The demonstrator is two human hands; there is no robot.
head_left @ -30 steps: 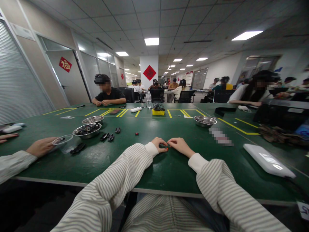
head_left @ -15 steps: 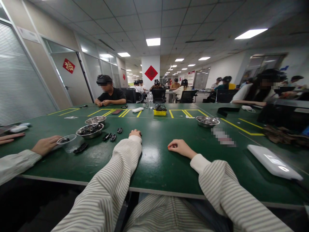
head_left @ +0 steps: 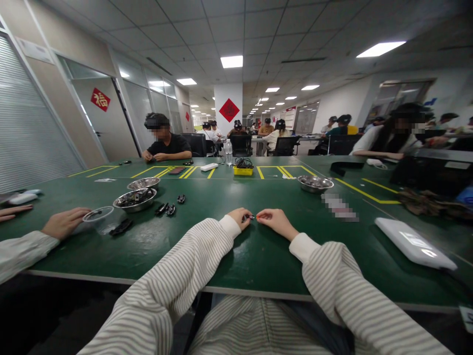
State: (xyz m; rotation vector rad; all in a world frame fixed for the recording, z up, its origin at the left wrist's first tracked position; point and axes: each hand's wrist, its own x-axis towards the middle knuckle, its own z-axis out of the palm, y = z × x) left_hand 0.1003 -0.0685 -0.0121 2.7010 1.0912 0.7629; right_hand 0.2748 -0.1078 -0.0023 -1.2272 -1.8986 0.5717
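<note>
Near the middle of the green table [head_left: 207, 246], my left hand [head_left: 241, 217] is closed on a small dark part [head_left: 252, 217] that pokes out from the fingertips. Facing it, my right hand [head_left: 276, 223] pinches a tiny orange piece [head_left: 257, 217] between thumb and forefinger. The two pieces are close together; whether they touch I cannot tell. To the left lie several loose black parts [head_left: 170, 210] beside a steel bowl [head_left: 135, 206] heaped with similar dark parts.
Another person's hand [head_left: 65, 223] rests by a clear plastic cup [head_left: 100, 220] at left, with a black part [head_left: 121, 227] beside it. Other steel bowls [head_left: 315, 189] stand farther back. A white device [head_left: 414, 244] lies at right; a yellow tray [head_left: 243, 171] holds cables.
My left hand has moved right and nearer, away from the loose black parts, bringing the small dark part to my right hand. My right hand has barely shifted, still pinching the orange piece.
</note>
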